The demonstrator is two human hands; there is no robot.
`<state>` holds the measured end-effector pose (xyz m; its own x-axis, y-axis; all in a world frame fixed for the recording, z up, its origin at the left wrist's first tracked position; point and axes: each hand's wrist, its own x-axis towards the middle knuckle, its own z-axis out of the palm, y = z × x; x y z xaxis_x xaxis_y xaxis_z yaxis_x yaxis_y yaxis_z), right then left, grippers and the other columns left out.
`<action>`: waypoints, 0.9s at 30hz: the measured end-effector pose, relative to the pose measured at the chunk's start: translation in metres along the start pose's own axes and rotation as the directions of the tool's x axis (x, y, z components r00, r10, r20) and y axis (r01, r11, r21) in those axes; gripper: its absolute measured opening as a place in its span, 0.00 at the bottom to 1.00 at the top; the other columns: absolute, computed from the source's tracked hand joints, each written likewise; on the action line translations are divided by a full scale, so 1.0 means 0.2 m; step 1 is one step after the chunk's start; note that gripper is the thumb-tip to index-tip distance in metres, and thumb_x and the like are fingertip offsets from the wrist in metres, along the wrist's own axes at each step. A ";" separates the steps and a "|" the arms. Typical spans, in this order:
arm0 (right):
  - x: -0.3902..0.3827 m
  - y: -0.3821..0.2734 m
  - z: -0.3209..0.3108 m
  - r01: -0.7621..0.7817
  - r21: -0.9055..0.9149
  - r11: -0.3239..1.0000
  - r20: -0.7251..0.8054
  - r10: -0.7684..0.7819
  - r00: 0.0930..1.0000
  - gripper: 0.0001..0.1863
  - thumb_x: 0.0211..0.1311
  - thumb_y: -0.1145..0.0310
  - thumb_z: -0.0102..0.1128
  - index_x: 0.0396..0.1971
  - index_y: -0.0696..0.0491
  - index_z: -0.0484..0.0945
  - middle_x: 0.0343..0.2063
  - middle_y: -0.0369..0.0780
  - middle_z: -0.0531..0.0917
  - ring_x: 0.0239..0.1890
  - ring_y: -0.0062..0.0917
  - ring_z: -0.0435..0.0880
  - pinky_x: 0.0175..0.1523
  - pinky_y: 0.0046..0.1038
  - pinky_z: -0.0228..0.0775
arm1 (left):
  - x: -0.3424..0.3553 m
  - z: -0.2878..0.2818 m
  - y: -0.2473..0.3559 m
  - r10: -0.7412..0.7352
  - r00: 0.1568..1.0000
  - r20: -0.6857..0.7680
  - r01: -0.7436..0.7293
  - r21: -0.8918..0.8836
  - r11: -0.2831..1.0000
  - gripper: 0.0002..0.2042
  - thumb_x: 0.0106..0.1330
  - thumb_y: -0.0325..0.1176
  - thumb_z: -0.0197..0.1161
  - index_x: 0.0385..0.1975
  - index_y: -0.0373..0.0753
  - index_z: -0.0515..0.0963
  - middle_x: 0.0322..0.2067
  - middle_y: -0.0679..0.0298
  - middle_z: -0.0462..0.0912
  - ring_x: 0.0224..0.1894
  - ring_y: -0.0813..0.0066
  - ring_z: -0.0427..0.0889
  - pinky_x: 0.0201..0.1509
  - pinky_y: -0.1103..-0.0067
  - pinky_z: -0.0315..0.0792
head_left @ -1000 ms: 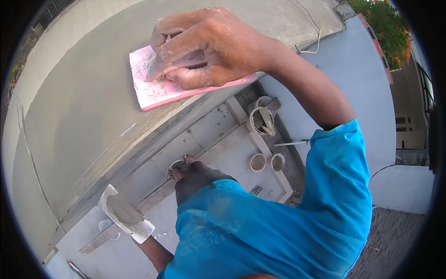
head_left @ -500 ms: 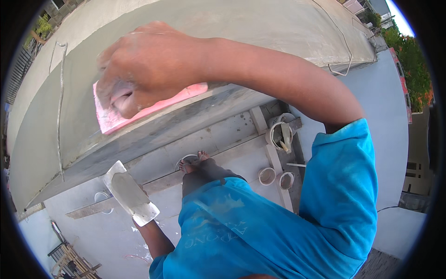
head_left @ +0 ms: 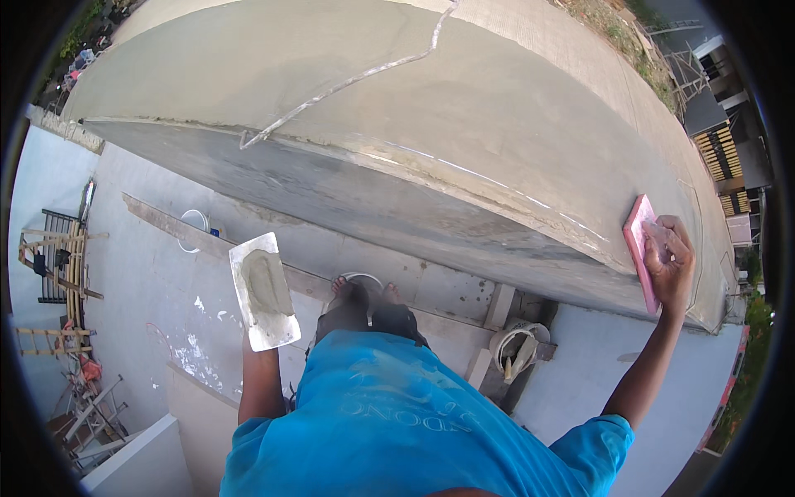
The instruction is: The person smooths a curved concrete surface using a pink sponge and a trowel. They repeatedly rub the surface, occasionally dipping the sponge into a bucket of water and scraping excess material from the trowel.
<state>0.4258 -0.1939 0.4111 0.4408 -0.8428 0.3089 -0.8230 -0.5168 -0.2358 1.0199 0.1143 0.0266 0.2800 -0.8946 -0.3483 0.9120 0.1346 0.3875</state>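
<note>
At the far right, my right hand (head_left: 672, 263) is closed around the grip of a pink plastering float (head_left: 638, 248). The float is tilted on its edge at the right end of the grey plastered surface (head_left: 497, 124); whether it touches the plaster I cannot tell. On the left, my left hand (head_left: 260, 352) supports a white rectangular mortar board (head_left: 287, 333) from below, the board covering its fingers. A patch of wet grey mortar (head_left: 267, 286) lies on the board. A bent wire (head_left: 348, 83) lies across the plastered surface, its end at the edge.
My feet (head_left: 364, 288) are on a plank walkway below the ledge. A bucket with tools (head_left: 515, 352) stands right of them, and a white bucket (head_left: 195, 219) sits at lower left beside a long board (head_left: 166, 219). A bamboo rack (head_left: 79, 248) stands far left.
My right hand has carried the pink float from the left part of the ledge to its far right end. The view has turned; my left hand still carries the mortar board.
</note>
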 end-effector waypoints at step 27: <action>-0.38 -0.79 0.90 0.329 0.618 0.714 -0.780 0.505 0.371 0.17 0.67 0.65 0.62 0.54 0.51 0.81 0.42 0.41 0.84 0.39 0.29 0.83 0.43 0.31 0.76 | 0.10 0.47 0.07 0.376 0.866 -0.329 -0.213 0.438 0.873 0.18 0.74 0.52 0.59 0.54 0.48 0.74 0.32 0.72 0.79 0.23 0.83 0.77 0.24 0.84 0.72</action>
<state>0.5860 -0.0757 0.2594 -0.5313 -0.4559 0.7141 -0.2208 -0.7392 -0.6363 1.0105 0.0585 0.1052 0.6844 -0.5839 -0.4365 0.6052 0.1212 0.7868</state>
